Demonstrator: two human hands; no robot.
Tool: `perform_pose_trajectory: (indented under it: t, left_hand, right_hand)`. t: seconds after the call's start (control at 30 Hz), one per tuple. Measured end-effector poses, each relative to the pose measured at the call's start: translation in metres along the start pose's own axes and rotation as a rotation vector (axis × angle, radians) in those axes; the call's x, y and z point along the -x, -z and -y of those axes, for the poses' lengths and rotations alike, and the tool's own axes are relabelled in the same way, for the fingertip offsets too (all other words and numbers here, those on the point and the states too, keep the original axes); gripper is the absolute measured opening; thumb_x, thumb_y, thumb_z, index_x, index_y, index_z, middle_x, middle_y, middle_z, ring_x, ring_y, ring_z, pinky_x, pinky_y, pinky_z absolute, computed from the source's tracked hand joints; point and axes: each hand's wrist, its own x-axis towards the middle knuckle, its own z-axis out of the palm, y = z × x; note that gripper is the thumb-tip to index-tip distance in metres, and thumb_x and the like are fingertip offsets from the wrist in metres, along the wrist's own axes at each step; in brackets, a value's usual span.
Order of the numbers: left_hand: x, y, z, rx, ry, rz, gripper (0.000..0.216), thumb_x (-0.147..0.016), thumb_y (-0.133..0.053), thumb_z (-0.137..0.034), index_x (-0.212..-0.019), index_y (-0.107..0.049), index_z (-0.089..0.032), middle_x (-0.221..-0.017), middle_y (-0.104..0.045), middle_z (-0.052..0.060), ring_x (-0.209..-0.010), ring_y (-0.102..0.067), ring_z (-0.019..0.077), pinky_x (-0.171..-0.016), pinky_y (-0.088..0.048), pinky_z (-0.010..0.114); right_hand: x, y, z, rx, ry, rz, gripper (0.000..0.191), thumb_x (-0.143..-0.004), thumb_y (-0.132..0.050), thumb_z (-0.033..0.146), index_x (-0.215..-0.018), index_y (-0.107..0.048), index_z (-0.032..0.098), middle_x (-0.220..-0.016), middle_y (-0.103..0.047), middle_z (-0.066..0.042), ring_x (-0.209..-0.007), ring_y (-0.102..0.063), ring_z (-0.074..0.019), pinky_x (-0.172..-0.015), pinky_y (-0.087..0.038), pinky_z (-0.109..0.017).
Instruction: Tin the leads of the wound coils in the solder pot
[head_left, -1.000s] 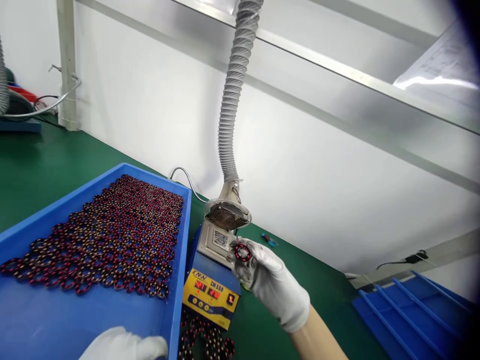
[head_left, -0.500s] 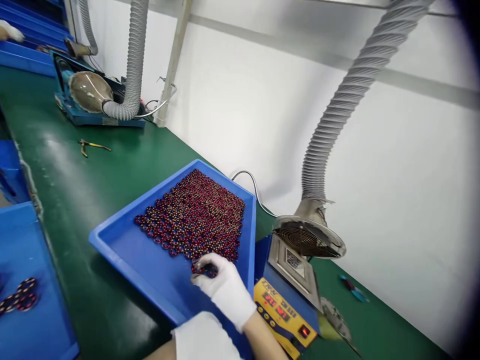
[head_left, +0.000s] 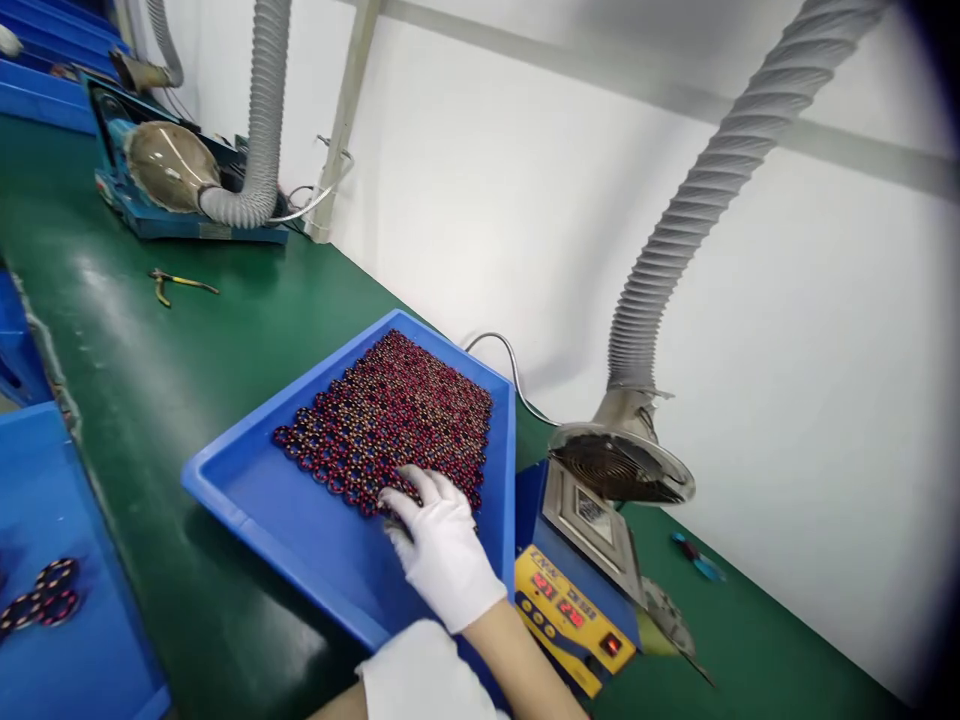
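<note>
A blue tray sits tilted on the green bench and holds several red and copper wire coils laid in a tight flat layer. My right hand, in a white glove, reaches into the tray. Its fingers are spread flat on the nearest coils at the front edge of the layer. My left hand, also gloved, is low at the bottom edge, under my right forearm and by the tray's near corner. Its fingers are hidden.
Right of the tray stands a blue and yellow solder station with red digits, under a fume hood on a grey hose. Another blue tray at the left holds a few coils. Pliers and a second hooded machine lie farther back.
My right hand left the solder station with a coil and crossed left into the tray. It now lies spread on the coils. The view swung left.
</note>
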Motion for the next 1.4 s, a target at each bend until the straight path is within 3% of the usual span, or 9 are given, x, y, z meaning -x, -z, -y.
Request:
perform_pose_trajectory:
  t: [0.17, 0.27, 0.37, 0.6, 0.73, 0.9, 1.03, 1.17, 1.4]
  left_hand:
    - [-0.002, 0.022, -0.002, 0.243, 0.183, 0.023, 0.012, -0.075, -0.059, -0.031, -0.074, -0.069, -0.025, -0.054, -0.063, -0.004, -0.046, -0.050, 0.0108, -0.046, -0.033, 0.023]
    - [-0.003, 0.034, 0.002, 0.675, 0.417, 0.090, 0.016, -0.075, -0.055, -0.030, -0.072, -0.068, -0.020, -0.054, -0.056, -0.005, -0.049, -0.045, 0.0093, -0.049, -0.035, 0.020]
    - [-0.003, 0.036, 0.004, 0.789, 0.541, 0.161, 0.023, -0.074, -0.054, -0.036, -0.077, -0.068, -0.018, -0.053, -0.048, -0.005, -0.043, -0.038, 0.0079, -0.043, -0.032, 0.019]
    - [-0.004, 0.032, -0.005, 0.670, 0.628, 0.128, 0.036, -0.077, -0.051, -0.045, -0.085, -0.068, -0.015, -0.053, -0.045, -0.005, -0.043, -0.033, 0.0076, -0.041, -0.028, 0.020]
    - [-0.007, 0.033, -0.011, 0.564, 0.617, 0.089, 0.039, -0.079, -0.048, -0.048, -0.079, -0.067, -0.014, -0.048, -0.041, -0.006, -0.044, -0.035, 0.0086, -0.043, -0.030, 0.020]
    - [-0.034, 0.043, -0.036, 0.379, 0.475, -0.052, 0.045, -0.073, -0.059, -0.042, -0.110, -0.059, -0.017, -0.078, -0.064, 0.001, -0.065, -0.056, 0.0162, -0.062, -0.045, 0.026]
    - [-0.071, 0.054, -0.074, 0.142, 0.058, -0.303, 0.066, -0.063, -0.068, -0.026, -0.125, -0.045, -0.024, -0.121, -0.057, 0.008, -0.104, -0.055, 0.0241, -0.089, -0.045, 0.035]
    - [-0.094, 0.048, -0.089, 0.027, -0.130, -0.493, 0.049, -0.066, -0.067, -0.016, -0.111, -0.053, -0.030, -0.111, -0.063, 0.001, -0.099, -0.059, 0.0196, -0.085, -0.051, 0.033]
    - [-0.102, 0.042, -0.078, -0.072, -0.318, -0.655, 0.024, -0.078, -0.057, -0.022, -0.102, -0.053, -0.025, -0.095, -0.068, 0.002, -0.086, -0.063, 0.0168, -0.074, -0.056, 0.030]
  right_hand:
    - [0.071, 0.039, -0.030, -0.311, -0.349, -0.358, 0.019, -0.084, -0.050, 0.023, -0.097, -0.064, 0.020, -0.107, -0.063, -0.011, -0.098, -0.058, -0.0226, -0.088, -0.046, -0.040]
    - [0.127, 0.027, -0.035, -0.407, -0.610, -0.311, 0.018, -0.082, -0.052, 0.025, -0.089, -0.067, 0.018, -0.101, -0.066, -0.011, -0.092, -0.062, -0.0229, -0.085, -0.049, -0.038]
    - [0.166, -0.003, -0.025, -0.302, -0.645, -0.202, 0.018, -0.079, -0.054, 0.024, -0.089, -0.069, 0.021, -0.102, -0.066, -0.009, -0.094, -0.062, -0.0237, -0.085, -0.048, -0.038]
    - [0.174, -0.033, -0.001, -0.110, -0.697, -0.046, 0.020, -0.072, -0.060, 0.015, -0.088, -0.070, 0.017, -0.104, -0.064, -0.016, -0.097, -0.056, -0.0335, -0.083, -0.042, -0.047]
    - [0.176, -0.012, -0.017, -0.403, -0.717, -0.213, 0.011, -0.065, -0.062, 0.010, -0.067, -0.067, 0.019, -0.099, -0.065, -0.011, -0.095, -0.056, -0.0293, -0.084, -0.041, -0.043]
    - [0.181, 0.044, -0.043, -0.956, -0.712, -0.583, 0.017, -0.064, -0.068, 0.032, -0.069, -0.057, 0.020, -0.068, -0.063, -0.002, -0.067, -0.060, -0.0196, -0.066, -0.047, -0.032]
    - [0.170, 0.081, -0.043, -1.380, -0.421, -0.827, 0.029, -0.064, -0.072, 0.042, -0.079, -0.059, 0.021, -0.074, -0.062, 0.000, -0.069, -0.058, -0.0150, -0.066, -0.046, -0.027]
    - [0.161, 0.092, -0.043, -1.486, -0.244, -0.893, 0.025, -0.066, -0.071, 0.043, -0.076, -0.064, 0.021, -0.069, -0.060, -0.001, -0.063, -0.054, -0.0145, -0.060, -0.045, -0.026]
    - [0.169, 0.102, -0.045, -1.381, -0.315, -0.960, 0.031, -0.060, -0.076, 0.045, -0.079, -0.067, 0.022, -0.072, -0.064, -0.003, -0.065, -0.056, -0.0161, -0.061, -0.045, -0.026]
